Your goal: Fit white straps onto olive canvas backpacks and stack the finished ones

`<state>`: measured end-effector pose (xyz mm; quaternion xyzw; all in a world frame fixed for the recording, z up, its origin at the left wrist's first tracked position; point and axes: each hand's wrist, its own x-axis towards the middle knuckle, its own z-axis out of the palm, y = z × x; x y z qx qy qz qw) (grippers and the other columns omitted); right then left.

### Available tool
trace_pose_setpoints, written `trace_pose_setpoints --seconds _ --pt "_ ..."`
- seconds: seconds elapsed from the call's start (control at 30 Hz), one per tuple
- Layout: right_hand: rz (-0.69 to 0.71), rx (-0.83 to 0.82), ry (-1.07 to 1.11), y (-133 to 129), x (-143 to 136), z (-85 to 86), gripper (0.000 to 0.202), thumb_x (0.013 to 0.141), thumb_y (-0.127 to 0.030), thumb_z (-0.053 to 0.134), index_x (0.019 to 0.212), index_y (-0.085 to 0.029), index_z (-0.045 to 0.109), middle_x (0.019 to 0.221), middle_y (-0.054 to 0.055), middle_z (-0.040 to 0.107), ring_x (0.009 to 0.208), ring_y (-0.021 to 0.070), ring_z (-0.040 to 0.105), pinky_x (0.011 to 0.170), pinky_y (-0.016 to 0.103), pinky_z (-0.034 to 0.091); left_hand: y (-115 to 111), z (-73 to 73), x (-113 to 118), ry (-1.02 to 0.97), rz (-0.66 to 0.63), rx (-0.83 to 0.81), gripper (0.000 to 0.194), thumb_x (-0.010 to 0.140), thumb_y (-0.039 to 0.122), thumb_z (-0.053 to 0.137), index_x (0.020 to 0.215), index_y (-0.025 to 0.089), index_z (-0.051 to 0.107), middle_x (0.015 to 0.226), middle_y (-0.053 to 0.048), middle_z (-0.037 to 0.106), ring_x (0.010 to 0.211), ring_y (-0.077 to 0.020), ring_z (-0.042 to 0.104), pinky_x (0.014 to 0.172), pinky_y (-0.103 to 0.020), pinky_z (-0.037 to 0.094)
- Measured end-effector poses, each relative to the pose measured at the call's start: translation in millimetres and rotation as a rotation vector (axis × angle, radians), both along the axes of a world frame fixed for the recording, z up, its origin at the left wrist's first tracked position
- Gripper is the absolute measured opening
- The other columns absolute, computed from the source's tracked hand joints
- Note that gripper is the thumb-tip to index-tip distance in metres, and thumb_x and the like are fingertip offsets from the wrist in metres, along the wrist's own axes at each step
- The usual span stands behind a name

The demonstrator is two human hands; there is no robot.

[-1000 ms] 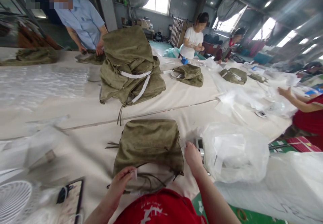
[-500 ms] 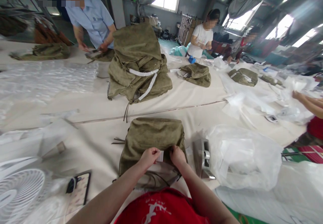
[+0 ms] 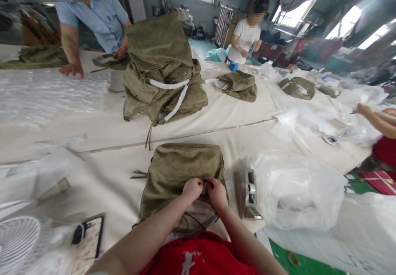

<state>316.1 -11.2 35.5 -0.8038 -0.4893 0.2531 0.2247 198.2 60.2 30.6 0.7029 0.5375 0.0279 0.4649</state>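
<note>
An olive-green bag [image 3: 185,161] lies flat on the cream-covered table in front of me, with a zip running across its front. My left hand [image 3: 193,190] is closed over the lower right of the bag, pinching a small white tag [image 3: 204,188]. Close beside it, my right hand [image 3: 216,192] is also closed, its fingertips pressed together near the right end of the zip. What those right fingertips hold is too small to make out. Dark cords hang from the bag's left side.
A tape dispenser [image 3: 250,194] and a clear plastic bag [image 3: 297,192] stand to the right. At left are a white fan [image 3: 18,242] and a phone [image 3: 88,242]. Stacked olive bags [image 3: 163,72] rise beyond; a co-worker in blue [image 3: 99,19] leans over the far side.
My left hand has moved right with the tag, up to my right hand, and the fingertips now nearly meet. Across the table, the co-worker in blue has put a hand down on the plastic.
</note>
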Motion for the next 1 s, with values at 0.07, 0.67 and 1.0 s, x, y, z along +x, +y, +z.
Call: trace_pose_setpoints --seconds 0.07,0.67,1.0 --pt "-0.002 0.000 -0.007 -1.9 -0.3 0.3 0.023 0.086 -0.014 0.048 0.092 -0.017 0.070 0.095 0.009 0.071 0.090 0.0202 0.063 0.078 0.025 0.042 -0.4 -2.4 5.1 0.005 0.007 -0.015 0.024 0.080 0.024 0.053 0.083 0.018 0.076 0.086 -0.009 0.076 0.080 -0.0195 0.068 0.069 -0.025 0.044" --pt "-0.077 -0.013 0.060 7.7 -6.7 -15.3 0.023 0.085 -0.019 0.051 0.094 -0.015 0.072 0.092 0.011 0.072 0.088 0.0214 0.066 0.077 0.027 0.044 -8.8 -1.7 -24.5 0.046 -0.008 0.108 0.026 0.086 0.024 0.048 0.092 0.018 0.072 0.093 -0.009 0.075 0.088 -0.0190 0.066 0.078 -0.027 0.043" --pt "0.016 -0.010 0.048 9.0 -28.7 -0.7 0.018 0.084 -0.019 0.054 0.085 -0.018 0.072 0.086 0.008 0.072 0.083 0.0203 0.064 0.072 0.026 0.042 -2.6 2.0 -34.2 0.091 0.020 0.098 0.027 0.087 0.024 0.046 0.090 0.017 0.072 0.088 -0.010 0.075 0.085 -0.0196 0.067 0.074 -0.027 0.042"
